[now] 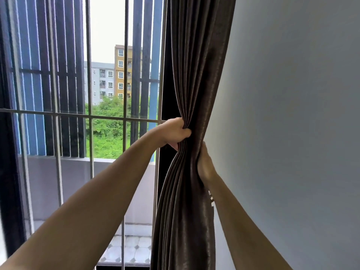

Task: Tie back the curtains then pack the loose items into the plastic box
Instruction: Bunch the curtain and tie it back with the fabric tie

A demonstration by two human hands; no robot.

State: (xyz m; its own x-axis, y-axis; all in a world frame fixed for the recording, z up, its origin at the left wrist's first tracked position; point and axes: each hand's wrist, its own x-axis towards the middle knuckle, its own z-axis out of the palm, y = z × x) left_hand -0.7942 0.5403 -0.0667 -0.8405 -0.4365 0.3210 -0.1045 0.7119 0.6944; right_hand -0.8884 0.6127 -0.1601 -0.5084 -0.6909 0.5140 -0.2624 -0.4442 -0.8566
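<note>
Two hands: both are on the curtain. My left hand is clenched round its gathered waist from the window side, with the folds pinched in the fist.
Right hand: just below and to the right of the left, pressed against the wall-side edge of the bunch. Its fingers go behind the fabric, so I cannot tell whether they curl round it.
Curtain place: between my two hands, bunched tight there and fanning out above and below. The window bars are to the left of my left hand and the wall is to the right of my right.
Feel, as I judge it: soft, limp, fairly heavy cloth with a satin sheen. It is likely to slide through a slack grip and is not fragile.
Where to hold: at the narrow waist, right round the whole bundle, so no pleat escapes.
Tie: none that I can see. A small fitting sits just beside my right forearm, too small to identify.
Plastic box: not in view.
</note>
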